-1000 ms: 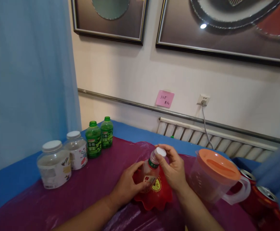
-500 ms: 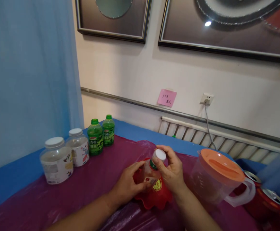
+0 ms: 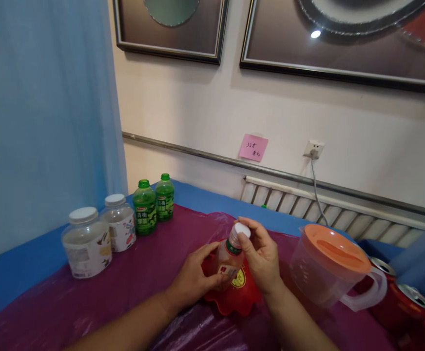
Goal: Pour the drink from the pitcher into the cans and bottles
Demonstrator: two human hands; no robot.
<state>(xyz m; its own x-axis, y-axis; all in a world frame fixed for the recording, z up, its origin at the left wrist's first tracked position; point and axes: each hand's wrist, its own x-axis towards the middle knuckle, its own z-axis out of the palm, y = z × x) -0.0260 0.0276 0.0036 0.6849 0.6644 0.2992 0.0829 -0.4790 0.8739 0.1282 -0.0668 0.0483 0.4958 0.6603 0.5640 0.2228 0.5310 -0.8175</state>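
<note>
Shifted since half a second ago: the thumb of the right hand (image 3: 263,261), now set at the near side of the white cap (image 3: 241,229), with the green neck band (image 3: 233,247) more fully exposed.

Clear bottle (image 3: 227,268), one, labelled: held tilted, cap end to the upper right, in front of a red scalloped dish (image 3: 234,304); whether the dish is touched cannot be told. Its body is gripped by the left hand (image 3: 194,275), thumb across the front, other fingers partly hidden. The cap is pinched between thumb and fingers of the right hand.

Purple plastic sheet (image 3: 125,297), wrinkled: laid over the blue-covered table (image 3: 194,195), its far edge stopped short of the radiator (image 3: 289,204). A wide stretch of sheet is left between the left hand and two white-lidded jars (image 3: 88,253); two green bottles (image 3: 144,214) are stood upright beyond these, near the sheet's edge.

Plastic pitcher (image 3: 311,275), orange-lidded: placed just beside the right forearm, the narrower side. Its handle is overlapped in view with red cans (image 3: 410,302), cut off by the frame edge.
</note>
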